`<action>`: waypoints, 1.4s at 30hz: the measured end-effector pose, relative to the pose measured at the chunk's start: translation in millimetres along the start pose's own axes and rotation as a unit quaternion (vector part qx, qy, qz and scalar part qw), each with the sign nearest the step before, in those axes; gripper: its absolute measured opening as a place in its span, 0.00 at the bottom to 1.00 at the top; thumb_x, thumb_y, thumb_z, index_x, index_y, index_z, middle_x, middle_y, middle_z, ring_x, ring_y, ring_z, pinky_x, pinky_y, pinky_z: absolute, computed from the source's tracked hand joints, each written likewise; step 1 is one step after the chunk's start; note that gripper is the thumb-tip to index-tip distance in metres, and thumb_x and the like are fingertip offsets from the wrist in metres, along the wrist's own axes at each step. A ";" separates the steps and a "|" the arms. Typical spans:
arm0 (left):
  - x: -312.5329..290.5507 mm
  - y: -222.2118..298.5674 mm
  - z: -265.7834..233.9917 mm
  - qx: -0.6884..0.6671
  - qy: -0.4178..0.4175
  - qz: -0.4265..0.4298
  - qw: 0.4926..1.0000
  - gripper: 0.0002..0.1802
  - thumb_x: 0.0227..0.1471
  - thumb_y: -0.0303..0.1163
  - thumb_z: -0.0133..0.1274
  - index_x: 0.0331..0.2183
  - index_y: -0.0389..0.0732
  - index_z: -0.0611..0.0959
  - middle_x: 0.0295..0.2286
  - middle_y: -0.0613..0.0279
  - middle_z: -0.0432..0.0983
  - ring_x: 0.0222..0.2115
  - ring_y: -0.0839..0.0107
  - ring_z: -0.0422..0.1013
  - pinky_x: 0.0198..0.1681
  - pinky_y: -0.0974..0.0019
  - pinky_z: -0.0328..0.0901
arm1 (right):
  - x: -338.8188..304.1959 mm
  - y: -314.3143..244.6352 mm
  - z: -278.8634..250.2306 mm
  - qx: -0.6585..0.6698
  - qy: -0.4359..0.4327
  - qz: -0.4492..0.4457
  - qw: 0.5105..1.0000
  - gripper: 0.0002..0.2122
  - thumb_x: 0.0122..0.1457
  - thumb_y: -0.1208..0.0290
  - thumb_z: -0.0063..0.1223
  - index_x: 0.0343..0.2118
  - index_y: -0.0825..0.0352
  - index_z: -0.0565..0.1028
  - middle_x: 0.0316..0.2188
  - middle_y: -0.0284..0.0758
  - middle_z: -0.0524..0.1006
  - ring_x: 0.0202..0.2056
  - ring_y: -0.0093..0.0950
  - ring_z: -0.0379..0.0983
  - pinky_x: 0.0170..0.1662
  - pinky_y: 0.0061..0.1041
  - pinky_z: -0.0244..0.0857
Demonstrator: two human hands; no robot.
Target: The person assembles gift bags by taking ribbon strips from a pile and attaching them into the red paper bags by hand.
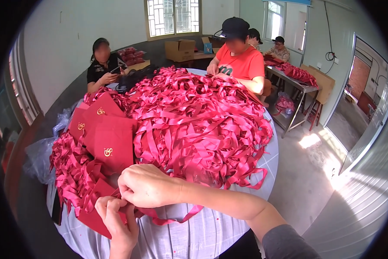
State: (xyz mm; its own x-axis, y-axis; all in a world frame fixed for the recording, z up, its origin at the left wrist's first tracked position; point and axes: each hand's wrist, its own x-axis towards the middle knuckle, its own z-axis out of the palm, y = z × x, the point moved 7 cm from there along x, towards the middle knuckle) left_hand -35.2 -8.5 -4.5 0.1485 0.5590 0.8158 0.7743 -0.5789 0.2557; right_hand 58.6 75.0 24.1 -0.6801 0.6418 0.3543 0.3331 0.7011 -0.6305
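Note:
Near the front left of the round table, my two hands meet at the edge of a flat dark-red paper bag (94, 222). My left hand (118, 220) is closed on the bag's edge, thumb and fingers pinched. Just above it, my right hand (148, 186) is closed with its fingertips against the left ones, at a pink-red satin ribbon (176, 219) that trails out to the right beneath its wrist. The exact grip of the fingertips is partly hidden. Beyond my hands lie several red bags (112, 138) with gold emblems, overlapping one another.
A large heap of loose ribbons (198, 116) covers much of the cloth-covered table (211, 235). Clear plastic wrap (40, 159) hangs at the left rim. Across the table, one person (241, 60) works with their hands; another (103, 69) holds a phone. A metal side table (304, 88) stands at right.

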 end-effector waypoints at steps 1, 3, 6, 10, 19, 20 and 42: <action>0.3 -0.8 0.1 -0.001 0.001 -0.002 1.000 0.15 0.39 0.15 0.54 0.32 0.36 0.70 0.29 0.51 0.65 0.32 0.56 0.61 0.37 0.57 0.57 | 0.0 -0.3 -0.2 0.000 0.015 -0.011 1.000 0.06 0.43 0.73 0.51 0.18 0.71 0.74 0.18 0.44 0.74 0.26 0.41 0.74 0.31 0.37 0.65; 0.0 -1.2 -0.3 -0.002 0.000 -0.007 1.000 0.15 0.38 0.15 0.54 0.32 0.36 0.70 0.29 0.51 0.64 0.32 0.56 0.61 0.37 0.57 0.57 | 0.5 2.5 3.0 -0.006 0.008 -0.006 1.000 0.06 0.45 0.73 0.52 0.19 0.71 0.74 0.21 0.43 0.75 0.29 0.41 0.73 0.33 0.37 0.65; -1.1 3.9 -1.2 0.002 -0.008 0.013 1.000 0.15 0.38 0.15 0.54 0.32 0.36 0.70 0.28 0.53 0.65 0.33 0.56 0.61 0.37 0.57 0.56 | 2.9 -1.5 -9.4 0.012 0.066 -0.020 0.998 0.06 0.49 0.73 0.50 0.23 0.71 0.74 0.25 0.42 0.75 0.33 0.40 0.72 0.36 0.36 0.65; -3.0 7.2 4.8 0.008 -0.013 0.022 1.000 0.17 0.37 0.15 0.55 0.32 0.36 0.70 0.27 0.56 0.67 0.33 0.56 0.62 0.38 0.56 0.56 | 0.2 -9.1 -21.5 0.031 0.080 -0.038 0.996 0.05 0.51 0.74 0.50 0.24 0.71 0.74 0.26 0.42 0.75 0.31 0.38 0.73 0.36 0.34 0.66; 0.5 18.0 4.0 0.041 -0.056 0.058 0.996 0.22 0.36 0.17 0.57 0.40 0.37 0.76 0.26 0.58 0.69 0.33 0.57 0.62 0.40 0.55 0.57 | 6.1 -1.6 -33.1 0.178 0.227 -0.070 0.955 0.05 0.55 0.77 0.52 0.26 0.72 0.72 0.24 0.38 0.74 0.25 0.24 0.71 0.29 0.24 0.65; 1.0 17.9 4.0 0.046 -0.049 0.059 0.996 0.23 0.36 0.17 0.57 0.40 0.38 0.77 0.25 0.59 0.68 0.33 0.57 0.62 0.40 0.55 0.57 | 6.3 -0.4 -33.8 0.161 0.240 -0.081 0.954 0.05 0.56 0.77 0.52 0.27 0.73 0.72 0.24 0.34 0.73 0.25 0.19 0.70 0.28 0.21 0.64; 9.1 -4.3 -7.2 -0.005 0.025 -0.038 0.999 0.15 0.38 0.12 0.53 0.33 0.35 0.77 0.24 0.56 0.68 0.31 0.59 0.63 0.37 0.62 0.59 | 6.8 42.4 -53.3 0.573 0.210 0.068 0.790 0.14 0.60 0.73 0.43 0.48 0.68 0.60 0.37 0.40 0.76 0.16 0.13 0.61 0.15 0.10 0.52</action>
State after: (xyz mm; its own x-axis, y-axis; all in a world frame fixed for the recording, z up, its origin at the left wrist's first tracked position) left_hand -41.6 -5.2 5.6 0.0576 0.5711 0.8188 0.7761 -0.5415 0.3231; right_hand 102.9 125.6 36.6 -0.3326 0.9017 0.2762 -0.5885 0.0304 -0.8079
